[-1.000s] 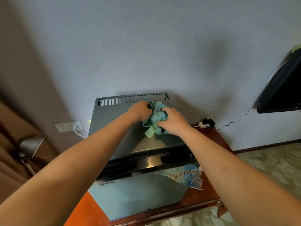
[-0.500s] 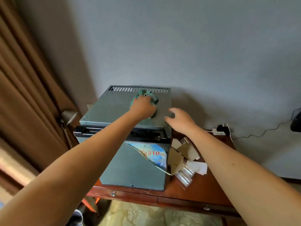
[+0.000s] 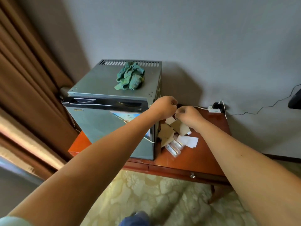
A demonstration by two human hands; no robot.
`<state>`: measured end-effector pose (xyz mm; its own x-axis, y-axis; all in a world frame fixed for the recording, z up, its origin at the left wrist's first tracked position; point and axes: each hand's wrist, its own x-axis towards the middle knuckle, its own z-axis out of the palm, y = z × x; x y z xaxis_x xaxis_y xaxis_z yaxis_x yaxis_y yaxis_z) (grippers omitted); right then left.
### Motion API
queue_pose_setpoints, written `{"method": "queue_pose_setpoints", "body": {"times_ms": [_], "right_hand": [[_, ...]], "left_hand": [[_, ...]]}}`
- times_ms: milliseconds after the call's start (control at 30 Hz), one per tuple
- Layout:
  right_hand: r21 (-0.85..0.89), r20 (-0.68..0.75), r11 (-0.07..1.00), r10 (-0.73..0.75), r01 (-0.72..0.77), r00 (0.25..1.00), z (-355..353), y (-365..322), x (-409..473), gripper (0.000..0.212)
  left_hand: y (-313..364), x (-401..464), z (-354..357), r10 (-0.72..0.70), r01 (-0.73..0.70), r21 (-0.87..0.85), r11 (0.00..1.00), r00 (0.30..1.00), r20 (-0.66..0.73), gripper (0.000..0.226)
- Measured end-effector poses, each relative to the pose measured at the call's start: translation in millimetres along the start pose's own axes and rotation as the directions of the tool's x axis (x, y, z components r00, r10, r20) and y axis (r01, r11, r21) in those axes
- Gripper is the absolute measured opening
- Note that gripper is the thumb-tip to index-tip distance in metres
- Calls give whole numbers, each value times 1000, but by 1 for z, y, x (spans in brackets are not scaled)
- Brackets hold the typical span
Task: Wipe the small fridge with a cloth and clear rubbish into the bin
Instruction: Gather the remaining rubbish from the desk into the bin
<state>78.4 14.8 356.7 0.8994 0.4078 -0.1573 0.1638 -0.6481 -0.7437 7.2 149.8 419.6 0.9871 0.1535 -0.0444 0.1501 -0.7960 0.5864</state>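
Green and crumpled, the cloth [image 3: 130, 76] lies loose on top of the small fridge [image 3: 114, 128] near the vent slots at its back edge, above centre of the frame, and neither of your hands touches it. Both hands meet just right of the fridge's upper right corner, at mid-frame. Your left hand [image 3: 164, 106] has its fingers curled in, fingertips pointing toward the right hand; your right hand [image 3: 187, 115] is curled the same way, fingertips turned back toward the left. They seem to pinch something small and dark between them, but you cannot tell from this view what it is or whether either hand truly has hold of it.

Directly below your hands sits the rubbish [image 3: 174, 132]: brown cardboard pieces, white paper slips and clear plastic tubes, heaped against the fridge's right side on the red-brown wooden table [image 3: 203, 160].

To the right of the heap the tabletop is bare wood out to its right edge. A white power strip [image 3: 215, 109] with a black plug rests at the table's back edge by the grey wall [image 3: 195, 38], its cable trailing to the right. Brown curtains [image 3: 24, 79] hang close along the fridge's left side. Patterned carpet [image 3: 162, 198] fills the lower frame in front of the table.
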Motion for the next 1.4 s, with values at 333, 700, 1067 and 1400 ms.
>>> {"method": "queue_pose_setpoints", "body": {"times_ms": [333,700,1067,1400], "right_hand": [[-21,119,985,174,-173,977,43,65,7,15],[-26,255,905,417,-425,873,90,150,36,16],[66,483,832,456,-550,748,100,219,134,20],[200,579,791,380,-578,721,112,225,208,21]], "left_hand": [[-46,12,89,-170,216,-237,947,965,200,34],[-115,43,199,-389,533,-291,795,814,431,44],[-135,97,269,-713,812,-567,139,480,512,32],[-153,138,285,-774,608,-728,-318,277,569,25]]}}
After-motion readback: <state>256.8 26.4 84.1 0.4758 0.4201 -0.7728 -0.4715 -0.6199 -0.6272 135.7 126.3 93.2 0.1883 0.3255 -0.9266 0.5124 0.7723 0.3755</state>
